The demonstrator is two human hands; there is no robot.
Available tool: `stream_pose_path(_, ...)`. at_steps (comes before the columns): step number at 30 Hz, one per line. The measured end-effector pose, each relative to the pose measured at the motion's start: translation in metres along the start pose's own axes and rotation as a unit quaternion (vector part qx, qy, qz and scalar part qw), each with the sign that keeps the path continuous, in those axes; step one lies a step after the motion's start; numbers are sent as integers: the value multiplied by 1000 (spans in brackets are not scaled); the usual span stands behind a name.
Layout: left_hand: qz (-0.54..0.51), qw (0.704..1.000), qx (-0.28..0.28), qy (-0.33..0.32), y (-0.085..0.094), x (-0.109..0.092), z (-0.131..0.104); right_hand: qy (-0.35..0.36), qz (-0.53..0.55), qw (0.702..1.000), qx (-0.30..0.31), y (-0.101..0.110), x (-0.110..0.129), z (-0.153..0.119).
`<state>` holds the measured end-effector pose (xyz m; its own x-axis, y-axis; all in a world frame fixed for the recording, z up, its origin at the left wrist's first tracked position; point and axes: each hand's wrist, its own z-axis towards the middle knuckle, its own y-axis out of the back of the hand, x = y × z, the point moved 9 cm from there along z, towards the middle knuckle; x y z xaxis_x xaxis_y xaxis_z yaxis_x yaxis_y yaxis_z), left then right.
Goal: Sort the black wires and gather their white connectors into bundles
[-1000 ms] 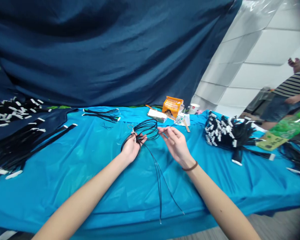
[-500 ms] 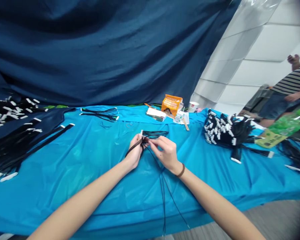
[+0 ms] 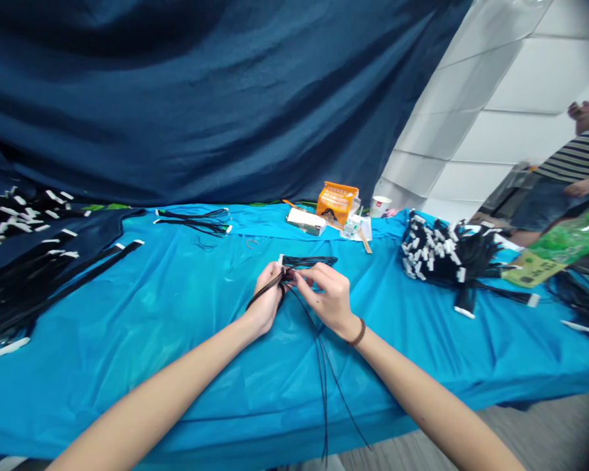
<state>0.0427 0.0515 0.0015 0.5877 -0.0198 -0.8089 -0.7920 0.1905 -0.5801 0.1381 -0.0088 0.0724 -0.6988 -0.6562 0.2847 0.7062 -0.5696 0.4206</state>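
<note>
A makeshift assembly workshop is seen: heaps of black cables (image 3: 446, 258) are piled on a table draped in blue plastic sheeting (image 3: 177, 340), backed by a dark cloth (image 3: 201, 98).

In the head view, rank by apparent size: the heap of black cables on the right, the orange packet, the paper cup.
1. heap of black cables
2. orange packet
3. paper cup

Packet and cup sit equally far back, so that order holds.

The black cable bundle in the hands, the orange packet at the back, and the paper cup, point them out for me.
black cable bundle (image 3: 308, 261), head view, on the folded loop beyond the fingers.
orange packet (image 3: 338, 202), head view, on its printed front face.
paper cup (image 3: 381, 206), head view, on its white side wall.
</note>
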Motion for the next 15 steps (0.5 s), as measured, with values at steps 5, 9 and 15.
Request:
stream_pose_path(5, -1, 1000, 2, -6, -1, -2, -1, -9, 4, 1000, -3, 1, -1, 1)
stream_pose_path(9, 9, 1000, -1, -11, -1, -3, -1, -9, 14, 1000, -1, 1, 1, 2)
stream_pose_path(15, 12, 1000, -7, -12, 0, -3, -1, -2, 10, 1000, 6, 0, 2, 2)
